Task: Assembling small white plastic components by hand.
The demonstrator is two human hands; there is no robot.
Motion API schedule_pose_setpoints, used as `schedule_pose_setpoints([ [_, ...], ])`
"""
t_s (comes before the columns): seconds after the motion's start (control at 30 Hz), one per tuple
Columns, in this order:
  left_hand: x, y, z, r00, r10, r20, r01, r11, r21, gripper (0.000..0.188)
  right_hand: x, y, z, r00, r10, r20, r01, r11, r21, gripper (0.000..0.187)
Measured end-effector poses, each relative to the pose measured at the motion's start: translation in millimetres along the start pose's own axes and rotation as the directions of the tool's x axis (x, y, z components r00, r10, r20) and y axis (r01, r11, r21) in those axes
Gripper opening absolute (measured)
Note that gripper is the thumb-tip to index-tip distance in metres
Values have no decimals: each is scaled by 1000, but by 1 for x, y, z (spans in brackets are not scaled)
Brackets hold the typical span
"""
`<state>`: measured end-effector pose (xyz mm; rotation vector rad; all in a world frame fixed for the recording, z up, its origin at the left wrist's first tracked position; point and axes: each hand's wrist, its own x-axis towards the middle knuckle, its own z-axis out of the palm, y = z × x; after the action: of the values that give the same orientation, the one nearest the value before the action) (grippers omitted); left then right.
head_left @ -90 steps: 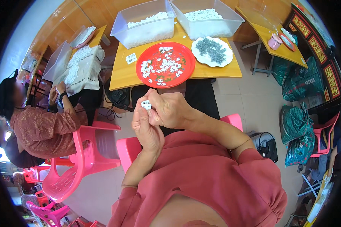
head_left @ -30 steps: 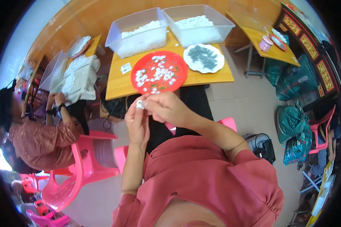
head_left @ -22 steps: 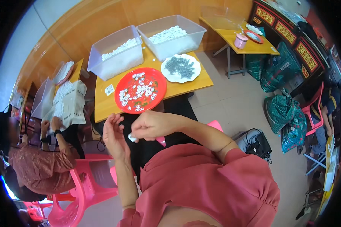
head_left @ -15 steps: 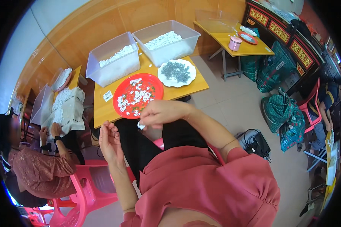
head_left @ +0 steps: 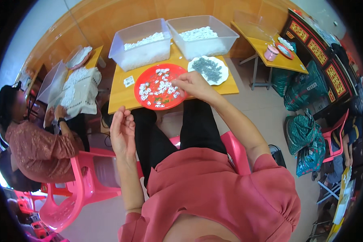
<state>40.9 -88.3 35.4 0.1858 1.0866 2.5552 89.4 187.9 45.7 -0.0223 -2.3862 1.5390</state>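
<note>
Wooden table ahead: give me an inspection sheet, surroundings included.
Surface: wooden table, yellow-brown.
Work items: red tray with white pieces; scalloped plate with grey pieces; left tub and right tub, both holding white pieces.
Clutter: small white item left of tray, kind unclear.
Hands: left hand half-curled, nothing seen held; right hand over the tray's right side, grip unclear.
Cables: possible cord by black object, right floor.
Surroundings: seated co-worker, pink chair left; green bags right.

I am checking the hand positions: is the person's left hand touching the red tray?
Apart. The head view shows the left hand short of the red tray, with a strip of yellow tabletop visible between them.
</note>
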Motion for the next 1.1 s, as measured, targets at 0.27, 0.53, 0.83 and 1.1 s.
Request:
schedule_pose_setpoints([
  [0.27, 1, 6, -5, 998, 50, 42, -50, 999, -21, 20, 40, 39, 8, 988, 157, 15, -153, 978, -139, 22],
  [0.53, 15, -7, -31, 979, 37, 202, -20, 996, -83, 7, 84, 85, 26, 998, 56, 36, -38, 921, -388, 16],
  [0.83, 40, -66, -72, 996, -81, -29, 82, 790, 608, 17, 121, 84, 87, 942, -255, 219, 330, 821, -466, 20],
  [1.1, 26, -94, -73, 866, -360, 347, -473, -367, 801, 21, 130, 82, 61, 804, -211, 556, 547, 626, -555, 24],
])
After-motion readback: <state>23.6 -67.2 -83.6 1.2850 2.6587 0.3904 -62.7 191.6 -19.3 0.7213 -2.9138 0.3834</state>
